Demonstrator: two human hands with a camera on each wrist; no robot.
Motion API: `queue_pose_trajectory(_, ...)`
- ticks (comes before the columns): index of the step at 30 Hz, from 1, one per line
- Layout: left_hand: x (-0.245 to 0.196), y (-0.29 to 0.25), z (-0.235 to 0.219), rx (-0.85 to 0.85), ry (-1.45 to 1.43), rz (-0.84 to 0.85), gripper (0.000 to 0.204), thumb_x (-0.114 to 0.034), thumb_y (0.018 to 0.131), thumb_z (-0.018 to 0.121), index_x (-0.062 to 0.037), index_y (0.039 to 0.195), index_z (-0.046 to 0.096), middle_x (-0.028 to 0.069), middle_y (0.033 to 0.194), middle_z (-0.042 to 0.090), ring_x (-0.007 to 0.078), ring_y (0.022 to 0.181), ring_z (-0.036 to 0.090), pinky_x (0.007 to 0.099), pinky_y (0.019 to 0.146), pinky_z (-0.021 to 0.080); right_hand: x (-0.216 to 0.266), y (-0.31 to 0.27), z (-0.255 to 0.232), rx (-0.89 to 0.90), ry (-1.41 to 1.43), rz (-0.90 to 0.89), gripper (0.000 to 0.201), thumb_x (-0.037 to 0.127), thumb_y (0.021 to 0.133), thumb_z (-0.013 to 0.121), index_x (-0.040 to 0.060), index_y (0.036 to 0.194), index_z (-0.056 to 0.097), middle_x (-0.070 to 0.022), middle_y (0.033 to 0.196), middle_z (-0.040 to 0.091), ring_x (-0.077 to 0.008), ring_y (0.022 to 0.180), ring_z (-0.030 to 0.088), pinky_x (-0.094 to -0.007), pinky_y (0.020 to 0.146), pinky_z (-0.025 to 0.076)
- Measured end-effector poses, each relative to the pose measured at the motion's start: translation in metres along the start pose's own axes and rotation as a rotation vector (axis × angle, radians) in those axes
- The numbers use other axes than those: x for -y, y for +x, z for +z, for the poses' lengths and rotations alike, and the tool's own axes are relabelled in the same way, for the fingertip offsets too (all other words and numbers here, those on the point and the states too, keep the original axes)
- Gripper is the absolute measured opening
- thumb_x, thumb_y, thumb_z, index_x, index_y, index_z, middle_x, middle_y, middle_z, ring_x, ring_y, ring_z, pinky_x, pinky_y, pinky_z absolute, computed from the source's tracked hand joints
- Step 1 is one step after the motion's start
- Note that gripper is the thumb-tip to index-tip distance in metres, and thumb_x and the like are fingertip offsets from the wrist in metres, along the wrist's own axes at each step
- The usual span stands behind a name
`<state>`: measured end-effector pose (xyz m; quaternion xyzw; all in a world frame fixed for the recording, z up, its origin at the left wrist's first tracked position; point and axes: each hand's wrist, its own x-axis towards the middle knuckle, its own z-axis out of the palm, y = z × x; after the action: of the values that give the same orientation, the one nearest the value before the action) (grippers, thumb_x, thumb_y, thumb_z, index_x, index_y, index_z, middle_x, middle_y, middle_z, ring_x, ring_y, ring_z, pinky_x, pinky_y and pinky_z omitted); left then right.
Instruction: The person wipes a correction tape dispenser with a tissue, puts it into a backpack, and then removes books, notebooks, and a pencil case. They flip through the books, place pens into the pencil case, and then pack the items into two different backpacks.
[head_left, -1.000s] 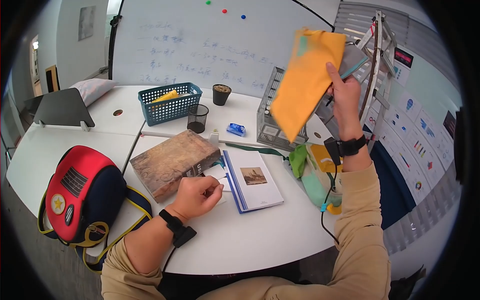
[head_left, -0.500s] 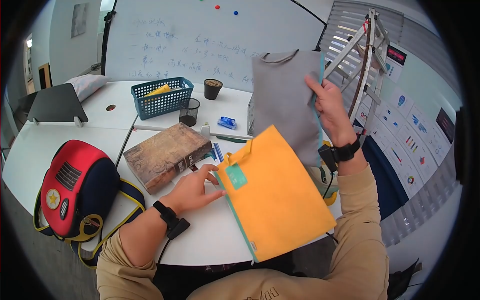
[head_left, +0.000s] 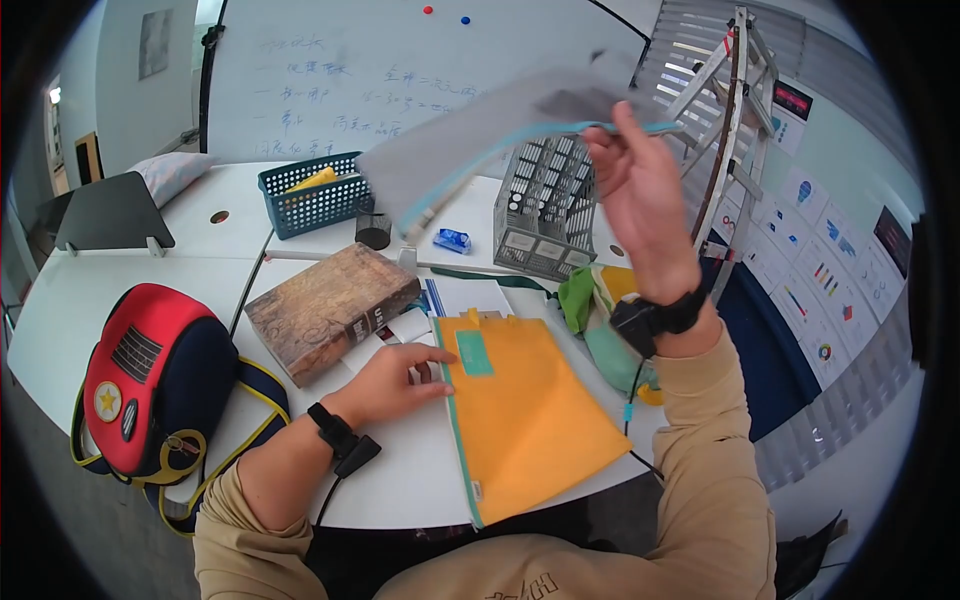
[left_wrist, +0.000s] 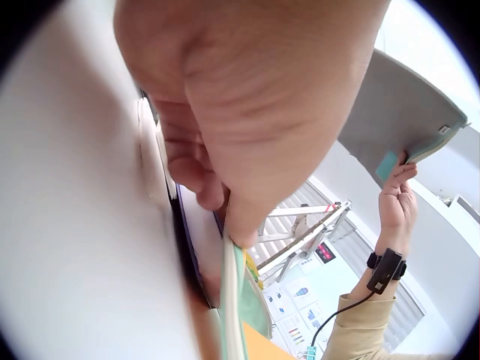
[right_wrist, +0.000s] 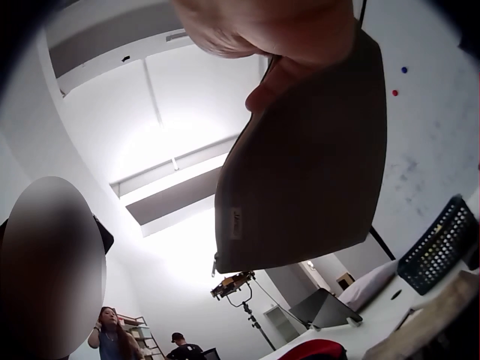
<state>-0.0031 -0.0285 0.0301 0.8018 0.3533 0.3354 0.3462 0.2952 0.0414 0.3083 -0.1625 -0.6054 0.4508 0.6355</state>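
Observation:
My left hand (head_left: 395, 385) pinches the left edge of a yellow zip file bag (head_left: 535, 410) with green trim and a green label. The bag lies slanted over the front of the table, overlapping a white book (head_left: 475, 295) with a blue spine. In the left wrist view the thumb presses on the trim (left_wrist: 238, 262). Raised at the right, my right hand (head_left: 645, 190) grips the turquoise-trimmed edge of a grey zip file bag (head_left: 460, 135). This bag is blurred and swung out leftward in the air; its small tag (right_wrist: 237, 223) shows in the right wrist view.
A thick brown book (head_left: 330, 305) and a red and navy backpack (head_left: 150, 385) are on the left. Farther back stand a blue basket (head_left: 310, 210), a mesh cup (head_left: 374, 230), a blue packet (head_left: 452, 240) and a grey crate (head_left: 545, 225). A green pouch (head_left: 600, 325) lies at right.
The yellow bag came down from my right hand onto the table, and my left hand took its edge. The grey bag, upright half a second ago, has swung up and left in my right hand.

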Motion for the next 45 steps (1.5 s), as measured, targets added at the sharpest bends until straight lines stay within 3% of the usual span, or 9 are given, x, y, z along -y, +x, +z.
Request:
queue_pose_trajectory(3,0.016,0.005,0.007,-0.190,-0.213,-0.015,0.049,-0.013,0.100,0.091,-0.0043,0.146,0.077,0.0080,0.105,0.079,0.0132,0.087,0.073,0.0328,0.079,0.063,-0.049,-0.011,0.017,0.049,0.195,0.176,0.022,0.024,0.120,0.068,0.0025,0.125,0.072,-0.0151,0.123,0.084,-0.0193,0.110,0.084,-0.0273,0.091,0.070)
queue_pose_trajectory(7,0.021,0.010,0.002,-0.338,-0.340,-0.177,0.038,-0.006,0.111,0.076,0.0000,0.148,0.071,0.0087,0.117,0.079,0.0136,0.105,0.077,0.0318,0.093,0.063,-0.099,-0.046,0.010,0.412,0.126,0.872,0.044,0.027,0.122,0.065,-0.0098,0.145,0.064,-0.0210,0.137,0.079,-0.0292,0.130,0.079,-0.0408,0.116,0.064)
queue_pose_trajectory(9,0.013,0.006,-0.003,-0.398,0.058,-0.025,0.040,-0.023,0.114,0.075,-0.0073,0.151,0.072,0.0131,0.136,0.079,0.0265,0.131,0.072,0.0423,0.116,0.054,-0.119,-0.070,-0.007,0.567,-0.048,1.140,0.045,0.029,0.121,0.067,-0.0101,0.143,0.065,-0.0232,0.140,0.078,-0.0306,0.131,0.079,-0.0423,0.115,0.065)
queue_pose_trajectory(15,-0.013,0.003,-0.004,-0.223,0.099,-0.169,0.043,-0.033,0.113,0.075,-0.0100,0.150,0.075,0.0142,0.145,0.079,0.0333,0.135,0.071,0.0451,0.118,0.053,-0.064,-0.074,-0.041,0.585,-0.580,0.852,0.037,0.026,0.117,0.072,-0.0031,0.139,0.069,-0.0188,0.133,0.082,-0.0249,0.118,0.081,-0.0384,0.101,0.066)
queue_pose_trajectory(21,-0.017,-0.002,-0.005,-0.154,-0.266,-0.198,0.043,-0.034,0.114,0.075,-0.0050,0.146,0.076,0.0197,0.147,0.077,0.0311,0.126,0.074,0.0430,0.112,0.059,-0.028,-0.050,-0.194,0.125,-1.308,0.537,0.036,0.028,0.111,0.080,-0.0044,0.126,0.078,-0.0146,0.120,0.084,-0.0201,0.109,0.079,-0.0355,0.094,0.063)
queue_pose_trajectory(25,0.007,0.002,0.001,0.366,-1.032,-0.250,0.102,-0.080,0.118,0.030,0.0090,0.144,0.072,0.0268,0.147,0.074,0.0323,0.115,0.078,0.0431,0.092,0.069,-0.014,-0.081,-0.295,-0.168,-1.633,0.720,0.056,0.044,0.103,0.088,-0.0070,0.124,0.080,-0.0142,0.114,0.084,-0.0215,0.106,0.078,-0.0365,0.094,0.062)
queue_pose_trajectory(28,-0.010,0.000,0.002,0.628,-0.951,-0.332,0.128,-0.098,0.106,0.018,0.0125,0.150,0.066,0.0275,0.153,0.070,0.0362,0.118,0.079,0.0469,0.089,0.070,0.007,-0.107,-0.311,-0.164,-1.568,1.103,0.066,0.048,0.101,0.089,-0.0093,0.131,0.077,-0.0183,0.123,0.082,-0.0256,0.114,0.077,-0.0386,0.100,0.061)
queue_pose_trajectory(40,-0.017,-0.001,0.011,0.632,-0.952,-0.325,0.113,-0.090,0.112,0.028,0.0060,0.166,0.054,0.0260,0.154,0.068,0.0358,0.125,0.075,0.0523,0.103,0.066,0.011,-0.226,-0.342,-0.340,-1.201,0.837,0.072,0.044,0.107,0.085,-0.0070,0.154,0.067,-0.0261,0.148,0.073,-0.0326,0.135,0.072,-0.0406,0.116,0.056)
queue_pose_trajectory(45,-0.018,-0.002,0.013,0.603,-0.954,-0.274,0.106,-0.084,0.115,0.028,0.0045,0.166,0.055,0.0232,0.152,0.069,0.0355,0.126,0.074,0.0542,0.106,0.064,0.016,-0.230,-0.337,-0.344,-1.186,0.817,0.062,0.046,0.106,0.085,-0.0063,0.138,0.074,-0.0157,0.121,0.080,-0.0239,0.111,0.078,-0.0342,0.099,0.062)
